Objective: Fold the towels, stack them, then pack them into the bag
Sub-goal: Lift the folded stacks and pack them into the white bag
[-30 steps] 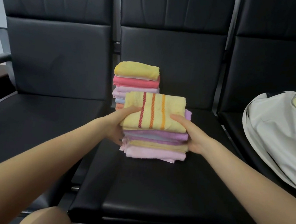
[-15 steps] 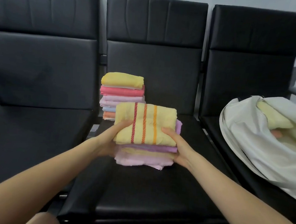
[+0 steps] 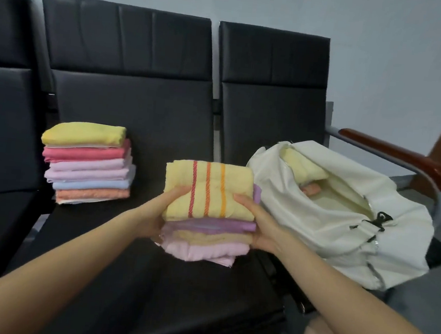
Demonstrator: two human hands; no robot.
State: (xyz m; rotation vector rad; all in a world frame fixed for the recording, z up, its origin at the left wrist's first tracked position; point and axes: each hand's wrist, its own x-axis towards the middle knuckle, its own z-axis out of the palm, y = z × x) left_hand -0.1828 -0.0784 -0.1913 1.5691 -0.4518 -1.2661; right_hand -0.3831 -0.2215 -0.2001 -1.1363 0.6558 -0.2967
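Sitting against the backrest at the left of the middle black seat, a second stack of folded towels rests on the cushion, yellow on top, then red, pinks, blue and orange. On the seat to the right lies a white bag, its mouth gaping toward the camera, with a pale yellow towel and an orange one visible inside. Beyond the bag a wooden armrest curves down, and a grey wall rises behind.

Both forearms reach forward from the bottom corners. The left hand grips the left side of the held stack, thumb on top and fingers curled underneath; the right hand clamps the right side the same way.

The held stack is lifted above the middle seat, just beside the bag's near edge. Its top towel is yellow with red and orange stripes, over purple, beige and pink layers that sag slightly at the front.
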